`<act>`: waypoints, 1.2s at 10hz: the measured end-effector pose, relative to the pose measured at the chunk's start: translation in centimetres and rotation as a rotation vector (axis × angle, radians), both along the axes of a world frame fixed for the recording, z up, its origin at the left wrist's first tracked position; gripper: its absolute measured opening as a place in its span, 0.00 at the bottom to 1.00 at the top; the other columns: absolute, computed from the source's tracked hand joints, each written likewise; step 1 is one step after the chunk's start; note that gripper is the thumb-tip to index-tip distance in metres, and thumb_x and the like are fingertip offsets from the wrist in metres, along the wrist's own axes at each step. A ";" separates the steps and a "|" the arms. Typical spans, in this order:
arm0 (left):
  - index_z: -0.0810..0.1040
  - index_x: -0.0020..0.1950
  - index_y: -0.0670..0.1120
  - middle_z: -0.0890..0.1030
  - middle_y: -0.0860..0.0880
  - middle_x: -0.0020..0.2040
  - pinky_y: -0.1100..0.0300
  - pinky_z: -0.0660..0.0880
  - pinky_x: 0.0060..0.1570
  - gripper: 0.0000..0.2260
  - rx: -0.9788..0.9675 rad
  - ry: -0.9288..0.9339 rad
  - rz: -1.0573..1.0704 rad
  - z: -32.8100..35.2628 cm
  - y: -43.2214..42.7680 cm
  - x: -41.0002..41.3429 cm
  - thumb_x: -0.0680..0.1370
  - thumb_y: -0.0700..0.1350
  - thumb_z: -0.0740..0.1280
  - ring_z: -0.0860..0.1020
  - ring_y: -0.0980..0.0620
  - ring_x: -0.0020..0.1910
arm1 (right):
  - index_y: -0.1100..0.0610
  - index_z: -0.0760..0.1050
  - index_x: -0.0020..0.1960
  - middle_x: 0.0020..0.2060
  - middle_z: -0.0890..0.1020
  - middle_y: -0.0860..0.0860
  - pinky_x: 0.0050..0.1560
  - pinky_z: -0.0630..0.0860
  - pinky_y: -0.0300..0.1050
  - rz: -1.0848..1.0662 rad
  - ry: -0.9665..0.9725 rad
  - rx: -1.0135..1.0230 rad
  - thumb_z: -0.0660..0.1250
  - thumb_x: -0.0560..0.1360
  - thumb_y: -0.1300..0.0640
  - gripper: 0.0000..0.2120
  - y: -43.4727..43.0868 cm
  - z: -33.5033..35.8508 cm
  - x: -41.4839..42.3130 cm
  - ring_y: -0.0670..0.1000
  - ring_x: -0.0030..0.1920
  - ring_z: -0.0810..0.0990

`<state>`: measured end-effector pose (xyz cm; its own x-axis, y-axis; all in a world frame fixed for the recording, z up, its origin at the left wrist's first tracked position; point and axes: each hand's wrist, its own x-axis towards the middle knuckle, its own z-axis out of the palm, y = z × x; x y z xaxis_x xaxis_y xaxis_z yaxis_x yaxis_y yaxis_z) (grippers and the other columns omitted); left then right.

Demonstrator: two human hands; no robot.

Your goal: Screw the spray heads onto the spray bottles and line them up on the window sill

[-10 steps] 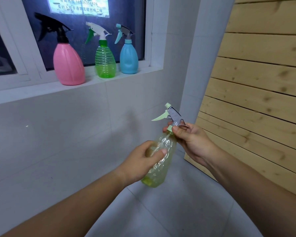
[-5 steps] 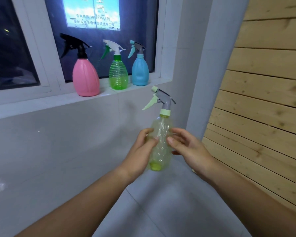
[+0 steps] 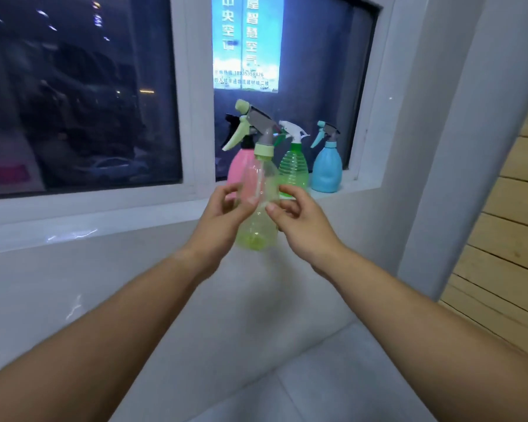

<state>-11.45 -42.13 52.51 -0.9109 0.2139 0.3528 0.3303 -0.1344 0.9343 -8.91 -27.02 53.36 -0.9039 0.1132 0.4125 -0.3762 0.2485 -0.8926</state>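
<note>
A clear yellow-green spray bottle [image 3: 258, 229] stands upright in the air, carrying a grey and pale green spray head [image 3: 254, 127]. My left hand [image 3: 223, 213] grips its left side and my right hand [image 3: 297, 222] its right side. Behind it on the white window sill [image 3: 110, 208] stand a pink bottle [image 3: 235, 169] with a black head, partly hidden, a green ribbed bottle [image 3: 294, 169] with a white head, and a blue bottle [image 3: 326, 170] with a grey and blue head.
The dark window [image 3: 73, 95] has a white frame post [image 3: 192, 95] in the middle and a blue poster [image 3: 246, 44] on the glass. A grey pillar [image 3: 439, 166] and a wooden slat wall [image 3: 512, 226] stand on the right. Pale tiles cover the wall below the sill.
Both hands have lifted the bottle up towards the sill. My right hand left the spray head and now holds the bottle body. The view has tilted up and swung left.
</note>
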 end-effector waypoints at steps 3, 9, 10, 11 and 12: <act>0.79 0.63 0.48 0.84 0.40 0.59 0.46 0.77 0.64 0.18 -0.121 -0.049 0.170 3.0 -7.1 -7.0 0.74 0.47 0.74 0.84 0.44 0.57 | 0.53 0.74 0.66 0.43 0.80 0.48 0.51 0.75 0.42 -0.036 0.041 0.113 0.66 0.78 0.58 0.17 -7.3 2.4 -7.7 0.48 0.43 0.79; 0.75 0.69 0.48 0.85 0.45 0.50 0.48 0.82 0.56 0.18 -0.090 -0.060 0.254 2.1 -7.9 -12.3 0.79 0.45 0.70 0.86 0.46 0.50 | 0.46 0.73 0.67 0.34 0.76 0.42 0.37 0.70 0.41 -0.057 0.037 0.166 0.60 0.79 0.54 0.17 -8.6 0.7 -13.1 0.45 0.33 0.74; 0.74 0.71 0.48 0.85 0.47 0.49 0.54 0.83 0.51 0.19 -0.123 -0.041 0.259 2.0 -7.8 -12.3 0.80 0.46 0.69 0.86 0.48 0.50 | 0.47 0.73 0.67 0.37 0.79 0.44 0.38 0.71 0.40 -0.056 0.021 0.178 0.61 0.79 0.55 0.17 -8.4 0.5 -12.9 0.45 0.36 0.76; 0.71 0.74 0.48 0.82 0.52 0.46 0.69 0.79 0.35 0.21 -0.150 -0.020 0.274 2.2 -7.6 -12.0 0.81 0.46 0.68 0.83 0.58 0.42 | 0.47 0.71 0.69 0.49 0.83 0.49 0.53 0.78 0.48 -0.025 0.032 0.205 0.62 0.78 0.53 0.19 -8.3 0.0 -12.8 0.50 0.50 0.82; 0.66 0.77 0.50 0.79 0.51 0.52 0.69 0.75 0.41 0.25 -0.172 0.003 0.369 2.4 -7.4 -10.8 0.81 0.51 0.67 0.80 0.56 0.46 | 0.50 0.64 0.75 0.59 0.81 0.51 0.62 0.74 0.46 -0.061 0.002 0.165 0.64 0.78 0.50 0.26 -7.6 0.0 -12.7 0.50 0.59 0.79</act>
